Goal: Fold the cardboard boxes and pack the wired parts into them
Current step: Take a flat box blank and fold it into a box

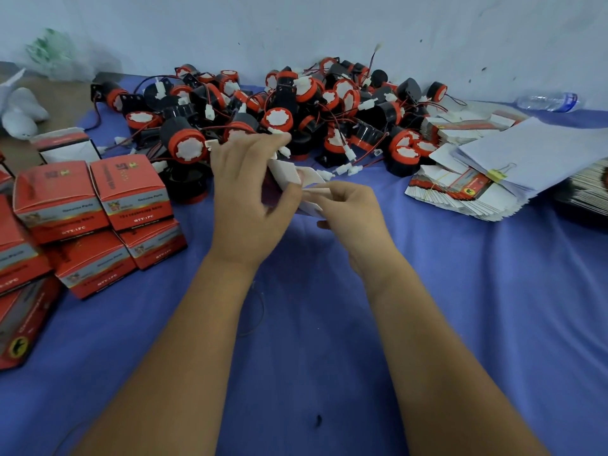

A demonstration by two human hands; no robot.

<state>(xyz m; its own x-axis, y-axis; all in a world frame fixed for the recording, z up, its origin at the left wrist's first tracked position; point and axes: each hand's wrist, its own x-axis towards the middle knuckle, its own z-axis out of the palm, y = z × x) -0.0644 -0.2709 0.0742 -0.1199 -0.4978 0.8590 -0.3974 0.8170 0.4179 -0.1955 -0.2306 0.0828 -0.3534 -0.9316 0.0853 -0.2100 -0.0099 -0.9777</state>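
A partly folded cardboard box (289,174), white on the inside, is held above the blue cloth at centre. My left hand (250,189) grips its body from the left, fingers curled round it. My right hand (352,209) pinches one of its white flaps from the right. Just behind the hands lies a big pile of wired parts (296,113): black cylinders with red-and-white caps, thin wires and white plugs. Much of the box is hidden by my left hand.
Several closed red boxes (92,218) are stacked at the left. Bundles of flat unfolded boxes (460,192) and a clipped stack of white paper (533,156) lie at the right. A plastic water bottle (549,102) lies by the wall. Blue cloth (312,340) covers the table.
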